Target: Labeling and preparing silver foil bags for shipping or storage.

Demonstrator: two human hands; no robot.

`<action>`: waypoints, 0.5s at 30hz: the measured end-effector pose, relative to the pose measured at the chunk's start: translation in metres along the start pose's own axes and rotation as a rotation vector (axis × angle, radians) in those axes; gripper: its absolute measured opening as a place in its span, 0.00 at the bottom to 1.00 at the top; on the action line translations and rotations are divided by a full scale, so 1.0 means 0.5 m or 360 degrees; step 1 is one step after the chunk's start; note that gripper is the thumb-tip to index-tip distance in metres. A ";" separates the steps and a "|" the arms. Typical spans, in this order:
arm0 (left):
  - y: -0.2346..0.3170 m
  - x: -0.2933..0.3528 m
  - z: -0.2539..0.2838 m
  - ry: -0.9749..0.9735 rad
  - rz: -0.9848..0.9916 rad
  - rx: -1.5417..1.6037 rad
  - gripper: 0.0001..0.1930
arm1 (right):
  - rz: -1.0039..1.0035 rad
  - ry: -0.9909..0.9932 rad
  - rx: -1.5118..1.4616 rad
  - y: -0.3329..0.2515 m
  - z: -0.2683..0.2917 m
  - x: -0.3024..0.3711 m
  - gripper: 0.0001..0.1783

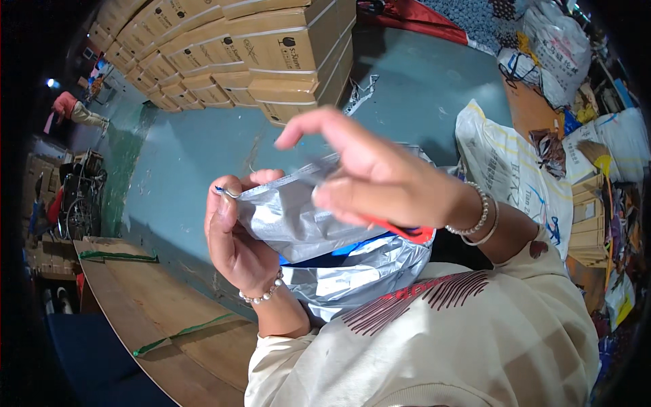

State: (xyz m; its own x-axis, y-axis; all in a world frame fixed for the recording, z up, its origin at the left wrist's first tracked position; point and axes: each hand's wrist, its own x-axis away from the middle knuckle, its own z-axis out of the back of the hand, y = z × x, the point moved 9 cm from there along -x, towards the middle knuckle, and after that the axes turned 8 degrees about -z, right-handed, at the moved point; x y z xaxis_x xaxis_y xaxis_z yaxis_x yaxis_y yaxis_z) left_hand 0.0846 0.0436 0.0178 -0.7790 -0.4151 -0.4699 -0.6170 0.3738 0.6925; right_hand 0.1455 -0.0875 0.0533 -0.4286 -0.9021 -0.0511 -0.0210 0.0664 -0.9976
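Note:
Silver-coated sheet material (285, 217) with a blue underside lies across my lap in folds. My left hand (230, 234) is closed in a pinch on the corner of its hemmed edge, where a small dark blue bit shows at the fingertips. Over the sheet, my right hand (380, 176) holds red-handled scissors (413, 234), with the index finger raised and bent. The red handle sticks out below the palm, and the blades are smeared by motion near the silver edge. Beaded bracelets circle both wrists.
Stacked cardboard cartons (271, 51) stand ahead on the grey-blue floor. White woven sacks (515, 169) and a broom (597, 156) are at the right. A brown board with green straps (149, 298) lies at lower left. Far left are a wheelchair (81, 197) and another person (78, 112).

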 end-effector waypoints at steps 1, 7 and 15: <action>-0.001 0.000 -0.005 -0.0027 0.0001 -0.0003 0.10 | -0.0042 -0.0104 0.0131 0.002 -0.020 -0.001 0.25; -0.004 0.001 -0.012 -0.0068 0.0017 0.0030 0.10 | -0.0083 -0.0062 0.0264 0.007 -0.029 -0.013 0.25; -0.002 -0.002 -0.012 -0.0082 0.0005 -0.0026 0.11 | -0.0115 -0.0068 0.0252 0.010 -0.026 -0.020 0.24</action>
State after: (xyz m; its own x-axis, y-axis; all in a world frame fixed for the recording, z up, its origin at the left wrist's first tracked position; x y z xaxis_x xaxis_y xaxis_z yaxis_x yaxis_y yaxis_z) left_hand 0.0868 0.0387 0.0209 -0.7860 -0.3706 -0.4949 -0.6129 0.3614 0.7027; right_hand 0.1377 -0.0727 0.0497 -0.3924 -0.9195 0.0222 0.0937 -0.0640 -0.9935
